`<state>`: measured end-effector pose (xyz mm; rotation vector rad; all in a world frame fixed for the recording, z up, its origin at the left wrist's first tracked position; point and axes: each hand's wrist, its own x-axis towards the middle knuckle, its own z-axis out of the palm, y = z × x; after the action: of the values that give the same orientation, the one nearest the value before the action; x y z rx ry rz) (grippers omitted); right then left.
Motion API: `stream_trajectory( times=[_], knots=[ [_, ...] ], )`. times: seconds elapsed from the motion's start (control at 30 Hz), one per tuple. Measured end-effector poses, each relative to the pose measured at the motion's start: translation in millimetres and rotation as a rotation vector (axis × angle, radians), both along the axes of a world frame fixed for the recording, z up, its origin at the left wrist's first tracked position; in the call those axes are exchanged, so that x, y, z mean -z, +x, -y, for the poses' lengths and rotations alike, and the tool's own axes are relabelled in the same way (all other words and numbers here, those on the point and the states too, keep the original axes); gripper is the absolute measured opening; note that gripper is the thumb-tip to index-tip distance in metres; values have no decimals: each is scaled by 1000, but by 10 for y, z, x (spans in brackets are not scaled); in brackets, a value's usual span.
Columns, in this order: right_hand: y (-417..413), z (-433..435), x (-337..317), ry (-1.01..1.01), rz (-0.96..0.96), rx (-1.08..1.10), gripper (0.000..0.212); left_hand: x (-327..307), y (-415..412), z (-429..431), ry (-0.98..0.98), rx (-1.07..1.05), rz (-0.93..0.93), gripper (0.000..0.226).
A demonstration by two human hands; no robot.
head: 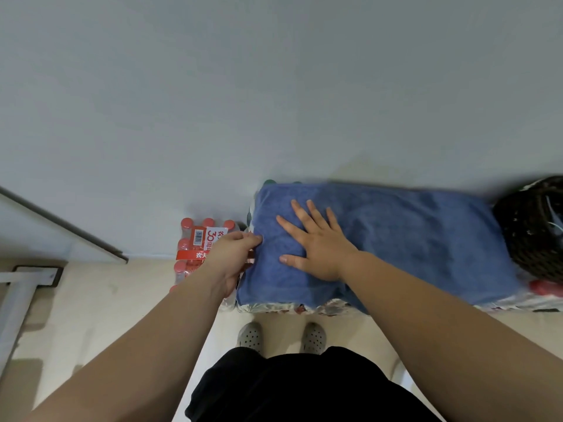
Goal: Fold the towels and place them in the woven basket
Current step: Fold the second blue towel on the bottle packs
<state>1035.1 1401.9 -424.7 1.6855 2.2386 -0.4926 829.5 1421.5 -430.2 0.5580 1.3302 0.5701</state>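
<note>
On the towel (pixel 396 233), right hand (pixel 316 242) presses flat; left hand (pixel 231 257) pinches its 9 o'clock edge. Fold toward 3 o'clock, edges matched.

One blue towel (pixel 396 236) is in view. One dark woven basket (pixel 531 229) sits at the right edge. There are two hands: the left hand (pixel 233 260) and the right hand (pixel 316 242). One shrink-wrapped pack of red-capped bottles (pixel 198 248) stands on the floor; its bottles cannot be counted fully. Two grey perforated shoes (pixel 250 335) show below.
</note>
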Motion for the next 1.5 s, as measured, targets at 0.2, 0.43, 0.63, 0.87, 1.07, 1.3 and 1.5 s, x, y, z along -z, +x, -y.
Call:
stream_trajectory(
  times=[0.2,0.43,0.63,0.87,1.07,1.3,1.5],
  knots=[
    [-44,-59,-139,-23,-238,180,63,-102,6,-2,271,-34,-183,7],
    [-188,-173,-458,243,-738,361,48,-275,144,106,776,266,-326,23],
    [-212,-102,-566,79,-700,413,31,-301,292,173,992,462,-332,28],
    [-127,-174,-589,97,-687,582,35,-228,291,198,984,421,-369,30],
    [-376,-361,-656,-2,-1026,797,42,-274,83,262,605,238,-312,38],
    [-957,-645,-492,-59,-1011,738,56,-119,-462,494,250,229,-225,8],
    [-1307,-789,-413,-97,-1016,702,57,-166,-838,604,249,115,-262,7]
  ],
)
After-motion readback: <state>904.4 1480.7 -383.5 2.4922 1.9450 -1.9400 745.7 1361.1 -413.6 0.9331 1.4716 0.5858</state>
